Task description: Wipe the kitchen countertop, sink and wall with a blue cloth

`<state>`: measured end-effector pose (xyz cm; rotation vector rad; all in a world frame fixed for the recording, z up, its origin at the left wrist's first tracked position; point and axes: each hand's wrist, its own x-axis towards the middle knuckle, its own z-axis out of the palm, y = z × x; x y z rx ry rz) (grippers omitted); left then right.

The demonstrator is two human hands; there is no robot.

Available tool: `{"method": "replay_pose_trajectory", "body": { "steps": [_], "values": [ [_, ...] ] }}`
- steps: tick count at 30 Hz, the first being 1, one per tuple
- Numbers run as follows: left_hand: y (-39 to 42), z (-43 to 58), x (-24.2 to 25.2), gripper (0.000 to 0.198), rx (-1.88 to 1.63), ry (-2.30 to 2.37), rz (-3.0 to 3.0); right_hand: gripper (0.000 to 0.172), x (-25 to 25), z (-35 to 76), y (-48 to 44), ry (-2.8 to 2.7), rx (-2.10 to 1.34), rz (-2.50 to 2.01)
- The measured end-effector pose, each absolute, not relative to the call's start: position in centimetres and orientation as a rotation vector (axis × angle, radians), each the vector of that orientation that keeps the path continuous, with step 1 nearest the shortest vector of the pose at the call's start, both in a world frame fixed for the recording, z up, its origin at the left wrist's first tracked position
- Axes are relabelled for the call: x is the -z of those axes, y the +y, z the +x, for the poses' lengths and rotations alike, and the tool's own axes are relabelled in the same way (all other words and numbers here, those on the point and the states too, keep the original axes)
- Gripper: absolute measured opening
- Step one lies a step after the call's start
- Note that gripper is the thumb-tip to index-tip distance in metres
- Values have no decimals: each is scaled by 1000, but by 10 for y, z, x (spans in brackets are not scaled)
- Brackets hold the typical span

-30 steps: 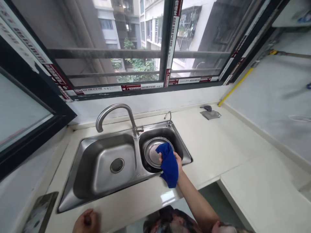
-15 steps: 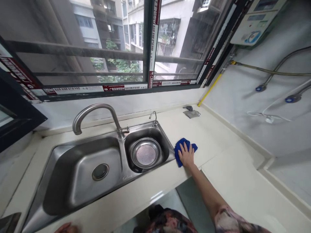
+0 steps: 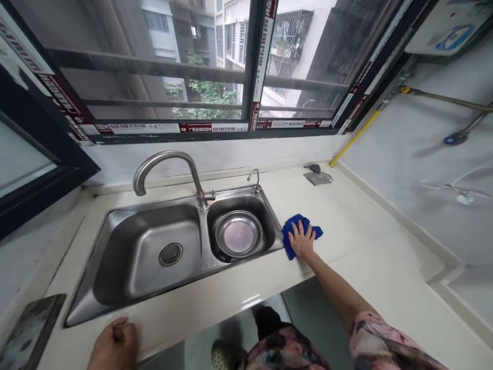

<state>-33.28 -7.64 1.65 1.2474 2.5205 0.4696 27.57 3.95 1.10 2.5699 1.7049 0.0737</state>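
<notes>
Blue cloth (image 3: 291, 234) lay bunched on the cream countertop (image 3: 358, 216), at 3 o'clock of the small sink bowl and just beside the steel rim.

Right hand (image 3: 303, 242) was flat on it, fingers spread wide, palm down. No pinch and nothing enclosed. My read: an open palm spread the load over more cloth and pinned it to the stone, so cloth and hand acted as one pad. The arm was nearly straight, reaching out to about 1 o'clock from my body.

Left hand (image 3: 113, 349) sat on the counter's front edge at 7 o'clock of the double sink (image 3: 127, 246), curled into a loose fist. A dark spot showed between the fingers; couldn't tell if anything was held. Probably a brace for the lean to the right.

Strainer basket (image 3: 239, 235) sat in the small bowl, apart from the cloth. The gooseneck faucet (image 3: 165, 159) was swung over the large bowl at 10 o'clock, well clear of my reach.

A grey scrap (image 3: 319, 178) lay in the back corner at 12 o'clock of the cloth, well apart. A dark slab (image 3: 31, 329) lay at the counter's far-left edge, at 9 o'clock of the left hand.
</notes>
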Motion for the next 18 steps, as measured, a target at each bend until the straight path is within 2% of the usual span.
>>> {"method": "replay_pose_trajectory", "body": {
  "steps": [4,11,18],
  "values": [
    [-76,-325,-36,42,-436,2477,1212,62,-13,285,62,1746,-46,2558],
    [-85,-296,-39,69,-361,2652,1228,63,-9,310,110,1844,-73,2543],
    [-80,-284,-37,77,-321,2748,985,61,-25,320,128,1926,-81,2554]
  ]
}}
